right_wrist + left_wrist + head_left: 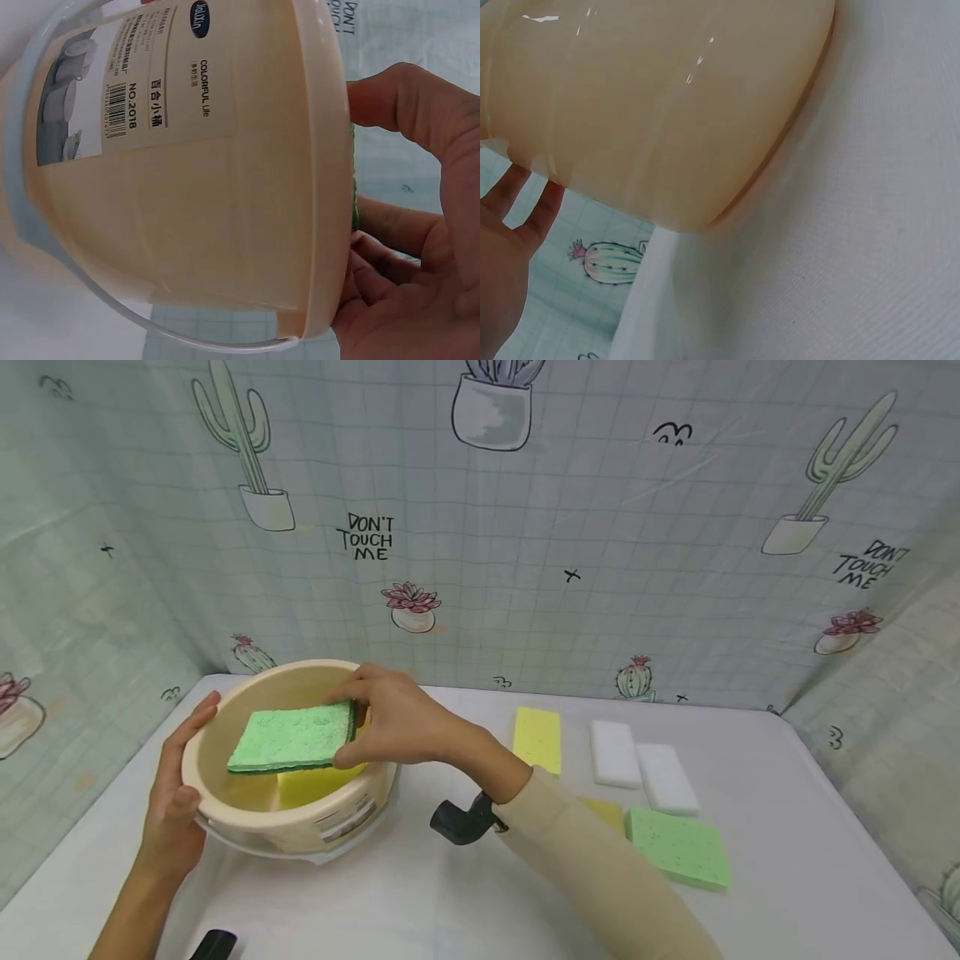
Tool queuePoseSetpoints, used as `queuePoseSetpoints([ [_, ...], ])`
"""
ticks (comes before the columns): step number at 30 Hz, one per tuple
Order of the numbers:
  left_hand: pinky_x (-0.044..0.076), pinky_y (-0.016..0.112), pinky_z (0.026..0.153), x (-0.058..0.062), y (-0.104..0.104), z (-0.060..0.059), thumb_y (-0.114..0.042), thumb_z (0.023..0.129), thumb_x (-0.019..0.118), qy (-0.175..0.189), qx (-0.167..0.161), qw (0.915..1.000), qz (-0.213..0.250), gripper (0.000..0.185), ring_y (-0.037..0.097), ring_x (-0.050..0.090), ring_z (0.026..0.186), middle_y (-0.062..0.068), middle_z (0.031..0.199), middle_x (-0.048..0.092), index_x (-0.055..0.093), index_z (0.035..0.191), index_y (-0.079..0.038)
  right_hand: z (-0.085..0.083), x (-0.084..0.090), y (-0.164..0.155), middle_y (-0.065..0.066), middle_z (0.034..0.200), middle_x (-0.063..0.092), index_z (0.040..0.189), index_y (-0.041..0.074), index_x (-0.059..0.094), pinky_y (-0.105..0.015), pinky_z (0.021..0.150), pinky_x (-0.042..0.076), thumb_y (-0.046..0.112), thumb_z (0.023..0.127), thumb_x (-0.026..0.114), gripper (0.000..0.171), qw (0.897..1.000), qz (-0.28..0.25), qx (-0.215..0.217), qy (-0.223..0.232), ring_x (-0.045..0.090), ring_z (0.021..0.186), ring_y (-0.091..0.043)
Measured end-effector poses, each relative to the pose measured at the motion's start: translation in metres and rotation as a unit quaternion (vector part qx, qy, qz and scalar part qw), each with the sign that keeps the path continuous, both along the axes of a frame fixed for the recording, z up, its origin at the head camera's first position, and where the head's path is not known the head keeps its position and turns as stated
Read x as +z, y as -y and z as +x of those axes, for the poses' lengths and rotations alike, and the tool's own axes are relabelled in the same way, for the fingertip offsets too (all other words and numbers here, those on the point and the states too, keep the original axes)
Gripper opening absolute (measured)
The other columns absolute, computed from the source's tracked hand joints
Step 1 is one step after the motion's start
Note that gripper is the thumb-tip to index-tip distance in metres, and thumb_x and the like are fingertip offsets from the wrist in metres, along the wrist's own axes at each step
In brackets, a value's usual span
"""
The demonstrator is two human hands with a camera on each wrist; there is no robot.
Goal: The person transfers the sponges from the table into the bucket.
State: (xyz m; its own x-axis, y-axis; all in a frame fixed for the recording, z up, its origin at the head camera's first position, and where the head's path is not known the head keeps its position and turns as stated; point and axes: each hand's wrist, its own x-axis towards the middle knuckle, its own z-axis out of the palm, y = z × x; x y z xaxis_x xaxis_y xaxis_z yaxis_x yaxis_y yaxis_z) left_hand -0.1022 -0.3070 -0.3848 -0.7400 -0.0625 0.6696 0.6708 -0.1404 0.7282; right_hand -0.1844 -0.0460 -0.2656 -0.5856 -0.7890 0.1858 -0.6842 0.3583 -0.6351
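Note:
A cream plastic bucket (pixel 300 831) with a pale handle (pixel 247 850) stands on the left side of the table. My left hand (pixel 171 797) holds it by the left side, thumb near the front of the rim; in the left wrist view two fingers (pixel 544 214) touch its wall. Over the bucket's mouth, my right hand (pixel 401 717) pinches a green scouring sponge (pixel 291 737) by its right end, the dark scrubbing side facing down. Beneath it, a yellow sponge (pixel 309 789) shows inside the bucket, partly hidden. The right wrist view shows just the green sponge's edge (pixel 355 180) past the rim.
Right of the bucket lie a yellow sponge (pixel 537 737), another yellow one (pixel 606 812) partly behind the right sleeve, two white sponges (pixel 615 753) and a green sponge (pixel 678 850). A patterned curtain (pixel 480 543) rises behind the table.

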Motion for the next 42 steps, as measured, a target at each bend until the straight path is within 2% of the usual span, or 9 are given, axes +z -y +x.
queuePoseSetpoints([
  [5, 0.012, 0.023, 0.112, 0.001, 0.001, 0.000, -0.031, 0.087, 0.064, 0.000, 0.005, 1.0000, -0.007, 0.073, 0.026, 0.013, 0.141, 0.015, 0.155, 0.019, 0.033, 0.145, 0.003, 0.001, -0.001, 0.009, 0.007, 0.115, 0.050, 0.127, 0.012, 0.062, -0.011, 0.072, 0.043, 0.024, 0.073, 0.079, 0.058, 1.000, 0.019, 0.020, -0.006, 0.049, 0.089, -0.003],
  [10, 0.012, 0.023, 0.111, -0.001, 0.000, 0.001, -0.030, 0.087, 0.063, 0.004, 0.002, 1.0000, -0.008, 0.073, 0.026, 0.012, 0.141, 0.015, 0.156, 0.018, 0.032, 0.145, 0.002, 0.002, -0.001, 0.014, 0.007, 0.117, 0.050, 0.129, 0.013, 0.061, -0.010, 0.074, 0.040, 0.026, 0.073, 0.079, 0.060, 0.999, 0.035, 0.019, -0.019, 0.047, 0.092, -0.001],
  [27, 0.011, 0.024, 0.112, -0.002, 0.000, 0.001, -0.031, 0.088, 0.063, 0.003, 0.007, 0.9999, -0.009, 0.073, 0.025, 0.012, 0.141, 0.014, 0.156, 0.018, 0.033, 0.145, 0.002, 0.002, -0.002, 0.020, 0.004, 0.123, 0.049, 0.134, 0.011, 0.057, -0.010, 0.079, 0.037, 0.024, 0.076, 0.077, 0.062, 0.998, 0.038, 0.021, -0.044, 0.047, 0.094, 0.000],
  [32, 0.011, 0.023, 0.112, -0.002, 0.001, 0.002, -0.032, 0.088, 0.062, 0.012, 0.009, 0.9998, -0.011, 0.073, 0.025, 0.012, 0.141, 0.014, 0.156, 0.018, 0.032, 0.146, 0.001, -0.001, -0.003, 0.020, 0.004, 0.125, 0.051, 0.135, 0.012, 0.055, -0.011, 0.076, 0.039, 0.022, 0.077, 0.077, 0.063, 0.998, 0.033, 0.022, -0.042, 0.049, 0.092, -0.002],
  [35, 0.012, 0.024, 0.112, -0.002, 0.001, 0.003, -0.032, 0.088, 0.062, 0.017, 0.007, 0.9998, -0.011, 0.073, 0.025, 0.011, 0.141, 0.013, 0.156, 0.017, 0.032, 0.146, 0.001, -0.003, -0.002, 0.020, 0.004, 0.119, 0.055, 0.137, 0.011, 0.054, -0.012, 0.071, 0.041, 0.020, 0.077, 0.077, 0.064, 0.998, 0.032, 0.020, -0.045, 0.050, 0.089, -0.003],
  [39, 0.011, 0.024, 0.112, -0.001, 0.001, 0.002, -0.032, 0.088, 0.062, 0.013, 0.003, 0.9999, -0.009, 0.073, 0.025, 0.010, 0.142, 0.013, 0.156, 0.017, 0.032, 0.146, 0.001, -0.005, -0.001, 0.021, 0.005, 0.097, 0.059, 0.138, 0.007, 0.051, -0.010, 0.069, 0.042, 0.016, 0.078, 0.078, 0.067, 0.998, 0.031, 0.026, -0.039, 0.052, 0.081, -0.002],
  [42, 0.011, 0.024, 0.112, 0.000, 0.000, 0.003, -0.033, 0.088, 0.062, 0.017, 0.007, 0.9998, -0.012, 0.074, 0.025, 0.011, 0.142, 0.013, 0.156, 0.017, 0.032, 0.146, 0.001, -0.005, 0.000, 0.022, 0.005, 0.088, 0.058, 0.138, 0.005, 0.050, -0.008, 0.071, 0.043, 0.014, 0.077, 0.079, 0.068, 0.999, 0.028, 0.029, -0.025, 0.052, 0.079, -0.002],
])
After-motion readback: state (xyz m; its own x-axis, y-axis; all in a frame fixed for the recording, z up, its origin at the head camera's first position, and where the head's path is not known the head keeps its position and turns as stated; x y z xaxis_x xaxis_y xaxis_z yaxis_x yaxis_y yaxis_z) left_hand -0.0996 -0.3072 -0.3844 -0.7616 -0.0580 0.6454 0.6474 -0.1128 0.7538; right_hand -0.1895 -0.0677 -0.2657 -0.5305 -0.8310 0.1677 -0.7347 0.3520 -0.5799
